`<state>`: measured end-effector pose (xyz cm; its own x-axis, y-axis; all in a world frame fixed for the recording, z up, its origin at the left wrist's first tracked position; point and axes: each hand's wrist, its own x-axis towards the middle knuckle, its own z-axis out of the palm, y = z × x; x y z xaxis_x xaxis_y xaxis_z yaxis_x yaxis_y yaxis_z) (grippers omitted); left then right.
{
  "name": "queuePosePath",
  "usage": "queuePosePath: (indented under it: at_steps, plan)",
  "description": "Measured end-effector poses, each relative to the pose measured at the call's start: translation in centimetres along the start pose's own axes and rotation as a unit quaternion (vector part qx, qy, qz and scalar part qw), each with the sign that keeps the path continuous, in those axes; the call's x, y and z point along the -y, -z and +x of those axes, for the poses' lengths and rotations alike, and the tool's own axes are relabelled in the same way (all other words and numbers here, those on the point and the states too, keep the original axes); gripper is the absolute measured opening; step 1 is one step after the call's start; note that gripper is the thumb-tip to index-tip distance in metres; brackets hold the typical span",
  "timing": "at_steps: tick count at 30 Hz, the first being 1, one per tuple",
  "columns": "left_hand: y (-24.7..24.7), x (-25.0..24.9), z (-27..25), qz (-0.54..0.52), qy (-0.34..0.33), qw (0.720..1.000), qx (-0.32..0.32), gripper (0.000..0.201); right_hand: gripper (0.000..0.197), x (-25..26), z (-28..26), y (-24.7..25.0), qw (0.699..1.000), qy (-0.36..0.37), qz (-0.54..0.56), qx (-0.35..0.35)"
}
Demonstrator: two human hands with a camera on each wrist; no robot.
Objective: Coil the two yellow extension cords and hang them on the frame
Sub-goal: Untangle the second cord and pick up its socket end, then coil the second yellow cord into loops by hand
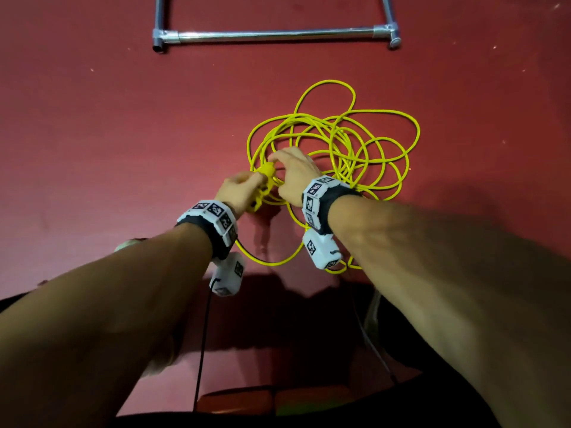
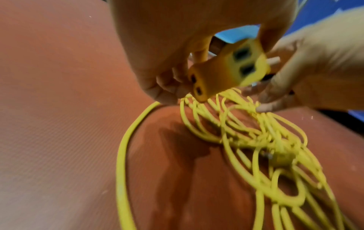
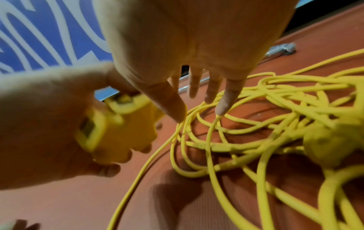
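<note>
A tangle of yellow extension cord [image 1: 333, 143] lies in loose loops on the red mat. My left hand [image 1: 241, 189] grips the cord's yellow socket block [image 1: 262, 188] [image 2: 226, 68] [image 3: 116, 129], lifted just off the mat at the tangle's near left edge. My right hand [image 1: 293, 171] hovers beside it with its fingers straight and spread; its fingertips [image 3: 222, 107] touch the cord strands below. A second yellow plug end [image 3: 325, 144] lies among the loops on the right. The silver pipe frame [image 1: 275, 35] lies on the mat beyond the cords.
The red mat [image 1: 108, 134] stretches bare to the left and right of the tangle. One cord strand [image 1: 268, 261] loops back toward me under my wrists. A blue patterned wall [image 3: 39, 31] stands past the mat. Dark legs fill the near edge of the head view.
</note>
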<state>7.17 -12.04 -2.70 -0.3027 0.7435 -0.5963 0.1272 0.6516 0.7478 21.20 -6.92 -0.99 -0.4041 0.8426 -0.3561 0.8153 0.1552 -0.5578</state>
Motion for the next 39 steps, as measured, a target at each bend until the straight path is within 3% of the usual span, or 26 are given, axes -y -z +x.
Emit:
queuePosePath:
  at_steps: [4, 7, 9, 13, 15, 17, 19, 21, 24, 28, 34, 37, 39]
  plan:
    - [1.3, -4.3, -0.7, -0.125, 0.01, 0.992, 0.002, 0.031, 0.04, 1.1, 1.1, 2.0, 0.997, -0.02, 0.05, -0.055]
    - [2.7, -6.9, -1.6, -0.223, -0.038, 0.971, 0.077, 0.038, 0.027, 2.3, 1.7, 3.7, 0.994, -0.035, 0.07, -0.076]
    - [3.8, -9.0, -2.8, -0.278, -0.08, 0.947, 0.141, 0.03, 0.014, 2.5, 1.5, 4.8, 0.992, -0.028, 0.077, -0.099]
    - [6.2, -11.6, -4.4, -0.353, -0.12, 0.903, 0.214, 0.029, 0.048, 2.0, 0.2, 6.5, 0.982, -0.035, 0.153, -0.108]
    - [7.0, -11.5, -5.0, -0.286, -0.142, 0.917, 0.239, 0.042, 0.046, 2.2, 0.0, 7.3, 0.97, -0.021, 0.206, -0.131]
    - [7.0, -10.9, -5.1, -0.177, -0.123, 0.958, 0.19, 0.049, 0.04, 3.1, -0.3, 8.6, 0.96, -0.002, 0.221, -0.169]
    - [6.5, -10.7, -5.9, -0.057, -0.126, 0.983, 0.125, 0.039, 0.036, 4.1, -0.6, 10.2, 0.966, 0.026, 0.172, -0.19]
    - [5.6, -11.1, -6.4, -0.007, -0.165, 0.981, 0.105, 0.017, 0.033, 5.2, -1.1, 11.1, 0.973, 0.062, 0.103, -0.195]
    - [3.9, -11.6, -7.1, -0.069, -0.192, 0.973, 0.104, 0.019, 0.032, 6.7, -1.3, 10.9, 0.974, 0.097, 0.067, -0.191]
    - [3.5, -13.5, -7.8, -0.112, -0.214, 0.969, 0.053, 0.01, 0.035, 8.1, -1.4, 11.9, 0.959, 0.08, 0.138, -0.233]
    - [4.9, -19.9, -9.2, -0.009, -0.285, 0.957, -0.052, 0.021, 0.029, 9.4, -1.2, 15.7, 0.933, 0.115, 0.216, -0.265]
    - [5.7, -23.2, -10.8, 0.005, -0.301, 0.949, -0.095, 0.026, 0.035, 11.1, -1.1, 18.0, 0.922, 0.138, 0.267, -0.245]
    - [5.9, -25.4, -12.3, 0.006, -0.307, 0.943, -0.128, 0.019, 0.032, 12.5, -1.6, 19.9, 0.914, 0.156, 0.304, -0.217]
